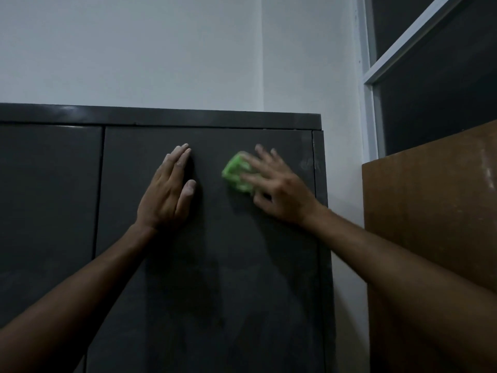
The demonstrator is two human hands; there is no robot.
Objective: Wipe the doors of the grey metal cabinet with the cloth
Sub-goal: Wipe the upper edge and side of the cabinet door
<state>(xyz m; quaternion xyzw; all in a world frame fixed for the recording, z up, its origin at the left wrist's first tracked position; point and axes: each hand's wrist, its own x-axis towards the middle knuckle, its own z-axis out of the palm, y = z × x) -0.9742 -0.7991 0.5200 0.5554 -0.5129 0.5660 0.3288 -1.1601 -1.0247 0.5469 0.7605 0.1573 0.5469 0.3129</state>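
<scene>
The grey metal cabinet fills the lower left of the head view, with its right door (209,265) in front of me and its left door (48,197) beyond a vertical gap. My right hand (277,189) presses a bright green cloth (236,172) flat against the upper part of the right door, fingers spread over it. My left hand (169,192) lies flat on the same door, to the left of the cloth, fingers together and holding nothing. Pale dust shows on its fingertips.
A white wall (161,49) rises behind the cabinet's top edge. A brown wooden board (430,211) stands close to the cabinet's right side. Above it is a dark window with a white frame (373,84).
</scene>
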